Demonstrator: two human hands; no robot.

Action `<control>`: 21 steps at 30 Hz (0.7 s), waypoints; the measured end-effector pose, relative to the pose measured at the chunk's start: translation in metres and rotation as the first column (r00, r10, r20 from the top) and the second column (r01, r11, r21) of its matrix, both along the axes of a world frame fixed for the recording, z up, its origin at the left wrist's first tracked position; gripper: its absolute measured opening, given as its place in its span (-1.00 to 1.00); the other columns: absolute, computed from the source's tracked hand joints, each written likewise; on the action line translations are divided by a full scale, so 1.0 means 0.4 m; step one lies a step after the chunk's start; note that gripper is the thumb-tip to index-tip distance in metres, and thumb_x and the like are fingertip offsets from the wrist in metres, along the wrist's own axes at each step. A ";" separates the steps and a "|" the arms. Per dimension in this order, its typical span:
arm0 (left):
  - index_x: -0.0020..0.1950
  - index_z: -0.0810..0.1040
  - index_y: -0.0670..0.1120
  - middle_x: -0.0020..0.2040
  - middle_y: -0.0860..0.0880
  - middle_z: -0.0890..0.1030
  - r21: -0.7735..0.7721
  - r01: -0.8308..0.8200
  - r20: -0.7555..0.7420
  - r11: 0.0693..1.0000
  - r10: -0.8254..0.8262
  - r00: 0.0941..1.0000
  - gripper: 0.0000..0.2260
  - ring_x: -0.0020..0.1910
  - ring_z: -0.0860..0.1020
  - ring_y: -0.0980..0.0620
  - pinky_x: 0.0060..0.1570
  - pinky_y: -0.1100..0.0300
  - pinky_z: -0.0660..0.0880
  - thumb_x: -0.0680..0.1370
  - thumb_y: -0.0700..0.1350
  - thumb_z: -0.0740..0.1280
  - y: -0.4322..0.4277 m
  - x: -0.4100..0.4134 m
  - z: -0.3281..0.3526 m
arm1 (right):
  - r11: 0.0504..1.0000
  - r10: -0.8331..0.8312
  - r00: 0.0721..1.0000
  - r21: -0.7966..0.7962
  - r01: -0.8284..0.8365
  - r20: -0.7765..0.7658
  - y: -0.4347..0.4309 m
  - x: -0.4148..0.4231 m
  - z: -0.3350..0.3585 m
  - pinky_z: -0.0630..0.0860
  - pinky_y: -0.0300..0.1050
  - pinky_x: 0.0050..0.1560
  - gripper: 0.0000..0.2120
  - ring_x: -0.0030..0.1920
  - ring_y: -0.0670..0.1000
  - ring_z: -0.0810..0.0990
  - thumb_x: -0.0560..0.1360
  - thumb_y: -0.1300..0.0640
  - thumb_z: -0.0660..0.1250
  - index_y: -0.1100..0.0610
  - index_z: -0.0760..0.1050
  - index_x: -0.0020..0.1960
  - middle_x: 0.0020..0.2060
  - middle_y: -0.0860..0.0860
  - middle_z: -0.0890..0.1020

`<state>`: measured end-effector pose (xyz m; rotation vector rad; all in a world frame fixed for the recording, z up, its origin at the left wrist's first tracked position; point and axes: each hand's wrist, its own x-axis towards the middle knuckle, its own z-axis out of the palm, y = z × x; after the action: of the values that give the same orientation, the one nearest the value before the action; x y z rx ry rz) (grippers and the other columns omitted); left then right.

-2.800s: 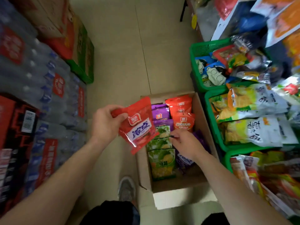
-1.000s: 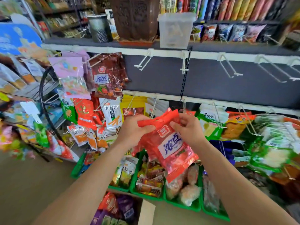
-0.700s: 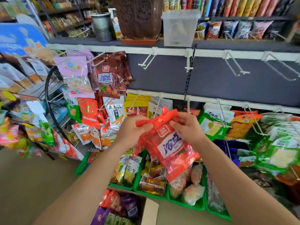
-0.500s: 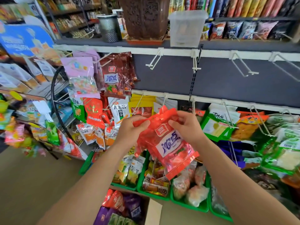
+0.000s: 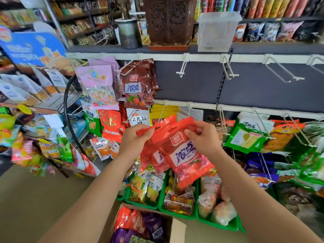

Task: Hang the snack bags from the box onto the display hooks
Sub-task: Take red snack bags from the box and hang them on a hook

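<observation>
Hooks hang bare far above; green bins and box lie near. Left hand and right hand pinch red snack bags, apparently two, by their tops.

box below bins, hooks above.

Your left hand and right hand were bare. Your left forearm and right forearm were bare too, uncovered skin running from each wrist all the way to the lower edge of the view (whatever you wore higher up lay outside it). Both arms looked smooth and slender.
</observation>
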<state>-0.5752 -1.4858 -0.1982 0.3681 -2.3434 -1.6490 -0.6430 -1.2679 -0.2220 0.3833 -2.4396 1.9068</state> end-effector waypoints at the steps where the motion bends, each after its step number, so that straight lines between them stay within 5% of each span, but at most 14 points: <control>1: -0.17 0.62 0.15 -0.16 0.23 0.63 -0.014 -0.005 0.001 1.000 0.005 1.000 -0.92 -0.13 0.52 0.37 -0.10 0.34 0.37 0.53 0.00 0.42 -0.012 -0.005 0.003 | 1.000 -0.024 1.000 -0.010 0.024 0.014 0.002 -0.006 0.005 0.62 -0.15 -0.12 -0.84 -0.15 -0.14 0.70 0.53 0.23 0.41 -0.03 0.65 -0.01 -0.18 -0.12 0.73; 9: -0.10 0.63 0.07 -0.14 0.28 0.58 -0.228 -0.012 -0.034 0.974 0.005 0.999 -0.96 -0.17 0.45 0.56 -0.19 0.50 0.29 0.55 -0.04 0.41 -0.064 -0.072 0.016 | 0.977 -0.159 0.986 -0.154 0.151 -0.043 0.024 -0.178 0.085 0.64 0.07 -0.06 -0.94 -0.16 0.06 0.71 0.52 0.10 0.43 0.04 0.63 -0.12 -0.23 0.02 0.72; 12: -0.07 0.66 0.00 -0.13 0.24 0.60 -0.262 -0.060 -0.040 0.963 0.051 0.998 -0.93 -0.13 0.51 0.45 -0.18 0.47 0.33 0.55 -0.04 0.40 -0.066 -0.103 0.019 | 0.974 -0.210 0.972 -0.112 0.199 -0.103 0.013 -0.269 0.126 0.59 0.01 -0.12 -0.86 -0.25 -0.02 0.66 0.52 0.03 0.43 0.04 0.60 -0.19 -0.30 -0.02 0.68; 15: -0.04 0.67 -0.02 -0.10 0.17 0.64 -0.285 -0.087 -0.033 0.955 0.081 0.996 -0.91 -0.07 0.56 0.25 -0.10 0.30 0.44 0.55 -0.03 0.40 -0.069 -0.141 0.018 | 0.972 -0.210 0.975 -0.126 0.200 -0.074 0.001 -0.349 0.153 0.63 0.19 -0.08 -0.80 -0.20 0.10 0.69 0.48 -0.07 0.41 0.05 0.60 -0.19 -0.28 0.02 0.70; 21: -0.02 0.68 0.00 -0.09 0.17 0.66 -0.304 -0.103 -0.040 0.947 0.095 0.995 -0.90 -0.08 0.58 0.25 -0.10 0.25 0.47 0.54 -0.01 0.41 -0.061 -0.196 0.019 | 0.984 -0.150 0.986 -0.110 0.141 -0.078 -0.026 -0.418 0.179 0.64 0.19 -0.07 -0.82 -0.20 0.07 0.70 0.51 -0.02 0.42 0.08 0.61 -0.15 -0.27 0.00 0.71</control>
<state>-0.6536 -1.5101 -0.1906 0.3912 -2.4653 -1.2118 -0.8104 -1.2782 -0.1502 0.2696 -2.2364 1.9049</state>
